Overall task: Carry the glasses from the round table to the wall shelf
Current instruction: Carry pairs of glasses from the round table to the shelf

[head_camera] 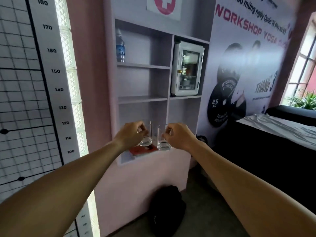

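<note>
Head view looks down two bare forearms stretched toward the shelf (142,99), a pale lilac unit of open compartments set into the pink wall. Each hand grasps one clear glass at the mouth of the shelf's lowest left compartment. Left hand (130,136) has its fingers curled round the upper part of the left glass (146,135), which stands upright with its thick base just over a red card (142,150) lying on that compartment's floor; whether the base touches the card cannot be told. Right hand (177,136) pinches the right glass (163,139) near its rim, fingers closed on it, and this glass is upright too, its base at the front edge of the same compartment, just beside the left glass. The two glasses are near each other but apart. In the shelf's top left compartment stands a water bottle (120,46) with a blue label, against the left wall. In the shelf's upper right compartment sits a small cabinet (187,70) with a glass door. Left of the shelf hangs a height chart (54,71) with printed numbers. Right of the shelf a poster (248,57) covers the wall, and beyond it lies a black bed (256,151) with a white sheet. On the floor below the shelf rests a black bag (166,211).
</note>
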